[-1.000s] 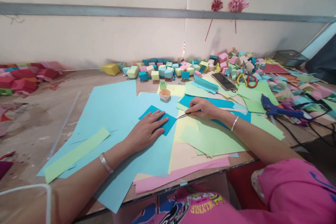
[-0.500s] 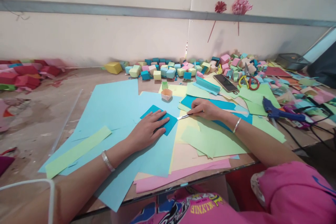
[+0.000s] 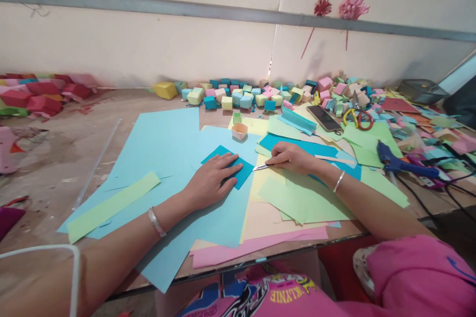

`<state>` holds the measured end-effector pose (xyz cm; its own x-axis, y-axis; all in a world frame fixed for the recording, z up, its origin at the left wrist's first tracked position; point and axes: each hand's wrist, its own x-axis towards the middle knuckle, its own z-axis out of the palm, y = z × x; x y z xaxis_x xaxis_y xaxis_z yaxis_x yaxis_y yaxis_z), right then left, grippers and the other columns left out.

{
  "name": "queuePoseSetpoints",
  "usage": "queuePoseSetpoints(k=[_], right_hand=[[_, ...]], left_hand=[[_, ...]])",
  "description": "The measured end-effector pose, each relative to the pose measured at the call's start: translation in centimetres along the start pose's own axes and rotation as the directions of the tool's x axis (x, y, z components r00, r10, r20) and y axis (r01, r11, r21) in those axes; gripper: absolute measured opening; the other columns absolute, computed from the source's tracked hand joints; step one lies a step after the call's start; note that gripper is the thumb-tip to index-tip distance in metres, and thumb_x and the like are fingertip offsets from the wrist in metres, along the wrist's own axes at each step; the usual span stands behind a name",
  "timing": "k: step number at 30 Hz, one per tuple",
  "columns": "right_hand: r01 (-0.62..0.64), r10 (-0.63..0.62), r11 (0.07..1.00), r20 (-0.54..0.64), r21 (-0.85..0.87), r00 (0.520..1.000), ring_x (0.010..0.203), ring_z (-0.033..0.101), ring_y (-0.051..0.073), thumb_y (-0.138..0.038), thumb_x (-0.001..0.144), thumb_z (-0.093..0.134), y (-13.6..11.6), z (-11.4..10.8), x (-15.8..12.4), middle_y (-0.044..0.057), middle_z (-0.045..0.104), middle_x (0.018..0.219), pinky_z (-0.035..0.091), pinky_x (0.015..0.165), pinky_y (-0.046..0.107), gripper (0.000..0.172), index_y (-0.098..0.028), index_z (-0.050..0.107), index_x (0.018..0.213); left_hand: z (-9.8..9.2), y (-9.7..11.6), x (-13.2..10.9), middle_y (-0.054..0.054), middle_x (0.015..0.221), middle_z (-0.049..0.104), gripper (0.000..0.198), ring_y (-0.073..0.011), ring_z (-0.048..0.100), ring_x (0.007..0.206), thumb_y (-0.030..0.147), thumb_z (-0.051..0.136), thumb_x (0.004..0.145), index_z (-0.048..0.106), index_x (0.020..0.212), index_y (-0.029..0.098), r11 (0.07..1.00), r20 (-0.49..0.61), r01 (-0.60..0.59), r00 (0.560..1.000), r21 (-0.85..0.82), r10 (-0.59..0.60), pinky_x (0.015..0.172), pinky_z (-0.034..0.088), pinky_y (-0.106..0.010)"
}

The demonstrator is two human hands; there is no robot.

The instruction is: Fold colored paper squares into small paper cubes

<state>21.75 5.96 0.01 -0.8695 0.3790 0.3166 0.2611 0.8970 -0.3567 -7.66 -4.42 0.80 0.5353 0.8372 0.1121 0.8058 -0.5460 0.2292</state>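
Note:
My left hand [image 3: 210,181] lies flat, fingers together, pressing a small dark teal paper square [image 3: 243,171] onto a large light blue sheet [image 3: 163,148]. My right hand [image 3: 293,157] holds a thin craft knife [image 3: 261,166], its metal blade pointing left at the right corner of the teal square. The blade tip rests on yellow paper just beside that corner. Both wrists wear silver bracelets.
Loose sheets in green, yellow, pink and teal overlap across the table. A small peach paper cup [image 3: 239,131] stands behind the square. A row of coloured paper cubes [image 3: 238,96] lines the wall. A phone [image 3: 325,118], scissors [image 3: 357,118] and a blue glue gun [image 3: 394,161] lie at right.
Only the view has drifted a little; both hands, the teal square and the knife keep their places.

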Motion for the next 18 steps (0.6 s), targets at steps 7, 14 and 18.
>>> queuePoseSetpoints(k=[7,14,18], right_hand=[[0.047,-0.046,0.998,-0.032,0.036,0.998,0.077,0.053,0.015,-0.031,0.096,0.050,-0.9,0.7,0.3,0.006,0.061,0.081,0.043,0.067,0.028,0.028,-0.021,0.075,0.103],[0.104,-0.102,0.993,-0.027,0.048,0.994,0.075,0.053,0.015,-0.031,0.096,0.051,-2.8,1.9,1.0,0.006,0.061,0.079,0.042,0.067,0.028,0.026,-0.020,0.074,0.102],[0.125,-0.125,0.992,-0.022,0.018,0.992,0.075,0.053,0.015,-0.031,0.095,0.052,-3.6,2.3,1.3,0.007,0.060,0.078,0.041,0.068,0.029,0.026,-0.019,0.074,0.101]], left_hand=[[0.1,0.0,0.0,-0.006,0.149,0.044,0.042,-0.0300,0.039,0.138,0.035,0.041,0.096,0.056,0.134,0.026,1.000,-0.015,-0.001,1.000,-0.004,0.001,0.112,0.033,-0.054],[0.2,-0.1,-0.1,-0.006,0.149,0.045,0.041,-0.0304,0.039,0.137,0.034,0.042,0.095,0.057,0.133,0.026,1.000,-0.023,-0.007,1.000,-0.003,0.007,0.112,0.033,-0.054],[0.3,0.0,0.0,-0.006,0.149,0.044,0.041,-0.0309,0.040,0.137,0.035,0.042,0.096,0.057,0.133,0.025,1.000,-0.018,-0.009,1.000,0.004,0.009,0.111,0.034,-0.054]])
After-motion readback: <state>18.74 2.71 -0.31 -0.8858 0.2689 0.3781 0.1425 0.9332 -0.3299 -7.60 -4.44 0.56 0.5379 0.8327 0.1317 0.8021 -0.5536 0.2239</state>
